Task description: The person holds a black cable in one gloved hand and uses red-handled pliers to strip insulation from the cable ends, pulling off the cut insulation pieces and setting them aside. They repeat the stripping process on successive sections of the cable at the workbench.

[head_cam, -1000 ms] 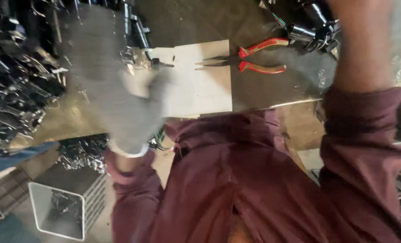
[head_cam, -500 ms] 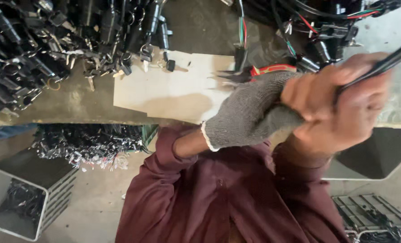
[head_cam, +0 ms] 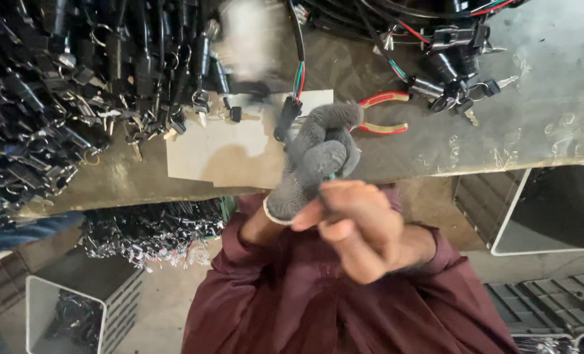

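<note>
Black connector plug (head_cam: 285,118) on a wire lead (head_cam: 298,72) with red, green and blue strands is the item in hand; it hangs just above the grey-gloved left hand (head_cam: 315,160), over the near edge of the pale cardboard sheet (head_cam: 220,154).

Left hand: fingers curled shut, apparently around the lower run of the lead; the actual contact is hidden by the glove. A sliver of green shows between the two hands.

Right hand (head_cam: 357,226): bare, closed in a pinch just below the glove, nearer the camera than the sheet. What it pinches cannot be made out; likely the end of the same lead.

Step, as judged: lead is being held taut between both hands, off the bench, for handling or checking of its end. Next move would call for a steady left-hand hold while the right fingertips work the fine end.

Relative to the cardboard sheet: red-handled pliers (head_cam: 384,111) lie just right of it, untouched. Dense heap of black key-switch assemblies with keys (head_cam: 76,85) covers the bench (head_cam: 534,118) to its left and behind. Further wired switches (head_cam: 449,59) sit behind and to the right. Wire bin (head_cam: 62,314) on the floor below left.
</note>
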The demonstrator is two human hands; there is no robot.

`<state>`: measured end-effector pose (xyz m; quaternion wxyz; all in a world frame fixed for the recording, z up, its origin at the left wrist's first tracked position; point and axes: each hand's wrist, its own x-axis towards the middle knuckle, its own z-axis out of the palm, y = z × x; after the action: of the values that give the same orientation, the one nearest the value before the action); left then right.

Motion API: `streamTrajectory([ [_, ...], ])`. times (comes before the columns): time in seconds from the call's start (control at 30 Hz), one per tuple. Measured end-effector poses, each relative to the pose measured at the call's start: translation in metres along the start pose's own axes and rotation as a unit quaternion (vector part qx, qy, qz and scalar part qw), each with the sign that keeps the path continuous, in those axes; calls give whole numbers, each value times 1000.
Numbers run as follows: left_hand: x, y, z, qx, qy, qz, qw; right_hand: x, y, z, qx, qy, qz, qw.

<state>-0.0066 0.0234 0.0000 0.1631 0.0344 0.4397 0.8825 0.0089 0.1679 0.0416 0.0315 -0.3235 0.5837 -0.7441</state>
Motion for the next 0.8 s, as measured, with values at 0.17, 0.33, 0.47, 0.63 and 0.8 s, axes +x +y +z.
streamTrajectory([
  [0.17,0,28,9,38,-25,14,999,28,-26,-11,-136,-145,-48,979],
  [0.33,-3,63,-4,-265,48,52,962,39,-31,-15,-475,-170,80,860],
  [0.47,-16,47,-12,-121,-36,180,976,30,3,-12,-451,-83,81,885],
  [0.63,-24,40,-15,5,28,143,989,26,4,-36,-437,-105,44,892],
  [0.8,-20,30,10,67,-7,79,995,41,-31,-41,-471,25,91,877],
])
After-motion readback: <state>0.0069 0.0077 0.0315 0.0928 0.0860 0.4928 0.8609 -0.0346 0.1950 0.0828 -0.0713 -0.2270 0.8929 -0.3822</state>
